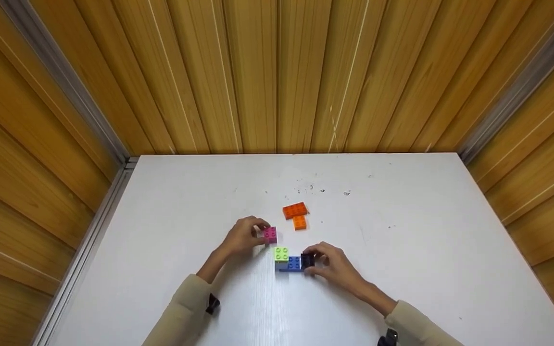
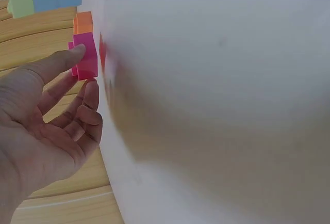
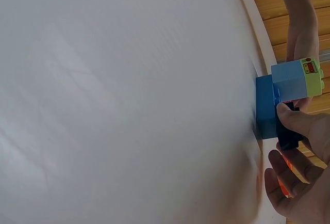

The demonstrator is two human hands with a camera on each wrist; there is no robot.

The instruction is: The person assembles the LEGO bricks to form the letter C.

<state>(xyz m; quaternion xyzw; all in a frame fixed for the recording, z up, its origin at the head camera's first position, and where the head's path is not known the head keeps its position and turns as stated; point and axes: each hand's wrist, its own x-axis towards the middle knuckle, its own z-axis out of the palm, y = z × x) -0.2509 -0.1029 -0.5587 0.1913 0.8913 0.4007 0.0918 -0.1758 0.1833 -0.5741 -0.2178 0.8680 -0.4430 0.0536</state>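
Note:
My left hand point(image 1: 244, 235) pinches a pink toy brick point(image 1: 270, 234) between thumb and finger, with the brick's studs facing up in the head view. To its right, my right hand point(image 1: 337, 264) grips a black brick point(image 1: 308, 260) at the right end of a blue brick point(image 1: 294, 263). In the right wrist view the black brick point(image 3: 289, 131) sits against the studded side of the blue base point(image 3: 265, 105). On the base's other end stand a light blue brick point(image 3: 289, 81) and, over it, a lime green brick point(image 1: 281, 253) with a printed picture on its side.
Beyond the hands, an orange-red brick point(image 1: 295, 210) and a smaller orange brick point(image 1: 299, 222) lie close together on the white table point(image 1: 185, 192). Small dark marks dot the tabletop behind them. Wood-patterned panels point(image 1: 277, 77) wall in the back and sides.

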